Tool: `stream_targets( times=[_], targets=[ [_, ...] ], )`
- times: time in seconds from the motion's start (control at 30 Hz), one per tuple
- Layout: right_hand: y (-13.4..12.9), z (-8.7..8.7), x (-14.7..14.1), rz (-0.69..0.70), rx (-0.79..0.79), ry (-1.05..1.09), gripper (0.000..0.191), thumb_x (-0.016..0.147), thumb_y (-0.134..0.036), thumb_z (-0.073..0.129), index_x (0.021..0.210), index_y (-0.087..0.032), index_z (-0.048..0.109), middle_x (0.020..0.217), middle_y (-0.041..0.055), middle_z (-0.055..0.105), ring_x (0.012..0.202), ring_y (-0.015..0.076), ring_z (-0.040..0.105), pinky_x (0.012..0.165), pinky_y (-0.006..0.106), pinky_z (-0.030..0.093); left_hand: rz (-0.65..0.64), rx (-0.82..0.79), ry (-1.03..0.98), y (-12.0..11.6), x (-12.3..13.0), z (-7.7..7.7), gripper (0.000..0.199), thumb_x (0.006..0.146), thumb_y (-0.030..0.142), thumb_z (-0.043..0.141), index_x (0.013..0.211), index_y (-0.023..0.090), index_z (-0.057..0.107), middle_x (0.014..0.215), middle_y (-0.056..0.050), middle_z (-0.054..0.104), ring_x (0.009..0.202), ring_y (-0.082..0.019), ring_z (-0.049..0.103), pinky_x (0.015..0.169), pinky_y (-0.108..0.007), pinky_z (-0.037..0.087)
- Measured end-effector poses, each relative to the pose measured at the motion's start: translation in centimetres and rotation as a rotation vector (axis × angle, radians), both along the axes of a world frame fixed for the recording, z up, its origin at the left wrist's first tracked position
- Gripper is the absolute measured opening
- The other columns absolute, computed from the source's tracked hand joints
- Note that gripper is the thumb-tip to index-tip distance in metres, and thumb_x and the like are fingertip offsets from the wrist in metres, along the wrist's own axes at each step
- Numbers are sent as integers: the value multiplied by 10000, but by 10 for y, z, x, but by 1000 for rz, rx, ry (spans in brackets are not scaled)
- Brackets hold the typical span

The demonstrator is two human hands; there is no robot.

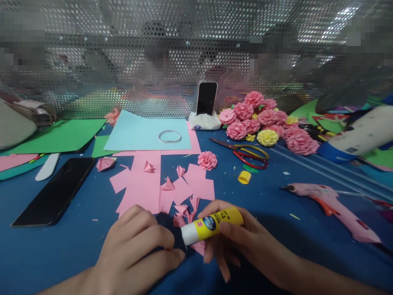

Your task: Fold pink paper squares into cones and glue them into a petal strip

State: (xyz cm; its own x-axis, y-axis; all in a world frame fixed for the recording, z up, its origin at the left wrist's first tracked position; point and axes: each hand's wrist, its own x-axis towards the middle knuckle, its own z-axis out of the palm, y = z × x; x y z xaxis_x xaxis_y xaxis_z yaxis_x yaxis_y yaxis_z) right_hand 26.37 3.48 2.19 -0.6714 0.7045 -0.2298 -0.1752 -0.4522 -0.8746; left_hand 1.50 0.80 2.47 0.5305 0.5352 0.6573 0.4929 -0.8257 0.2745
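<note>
My right hand (242, 233) holds a yellow glue stick (225, 221) between thumb and fingers, its white end pointing left. Close to that end is my left hand (138, 246), fingers curled and thumb and index fingertips brought together; whatever they hold is hidden or too small to name. Folded pink paper pieces (181, 209) lie just beyond and partly under the glue stick. Behind them, pink paper sheets (143, 180) and squares spread over the blue table (258, 205). A yellow cap (244, 177) rests on the table, and a finished pink paper flower (207, 160) sits nearby.
Scissors (250, 155) and a pink glue gun (334, 209) lie at the right. Pink and yellow paper flowers (264, 116) are heaped behind. A black phone (57, 190) lies left; another phone (206, 98) stands upright before a perforated metal panel (123, 82). Light blue paper (141, 133) lies ahead.
</note>
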Motion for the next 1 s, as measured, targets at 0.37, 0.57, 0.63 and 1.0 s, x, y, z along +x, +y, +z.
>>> stream_targets(
  times=[0.37,0.57,0.63,1.0],
  targets=[
    [-1,-1,-3,-4,25,14,296,995,-425,561,1090,-145,584,845,117,775,556,92,714,451,95,376,103,124,-35,-5,8,3,281,1029,171,498,858,228,714,699,58,714,593,-131,472,612,-326,318],
    [-1,-2,-3,6,38,18,284,1000,-411,557,1088,-141,567,844,122,776,553,91,714,445,94,369,122,145,-35,-4,8,1,249,1014,165,532,857,234,713,710,72,725,597,-137,458,610,-328,313],
    [-1,-2,-4,7,40,20,288,996,-416,564,1086,-142,564,843,118,777,552,93,715,446,96,369,121,159,-12,-4,7,0,250,1014,159,527,870,235,717,714,74,729,603,-139,459,609,-332,313],
    [-1,-2,-5,0,46,2,297,982,-426,580,1066,-142,555,836,111,774,541,97,705,437,118,352,86,257,108,-8,0,-2,336,1048,112,411,921,212,706,801,69,757,613,-126,551,662,-358,354]
  ],
)
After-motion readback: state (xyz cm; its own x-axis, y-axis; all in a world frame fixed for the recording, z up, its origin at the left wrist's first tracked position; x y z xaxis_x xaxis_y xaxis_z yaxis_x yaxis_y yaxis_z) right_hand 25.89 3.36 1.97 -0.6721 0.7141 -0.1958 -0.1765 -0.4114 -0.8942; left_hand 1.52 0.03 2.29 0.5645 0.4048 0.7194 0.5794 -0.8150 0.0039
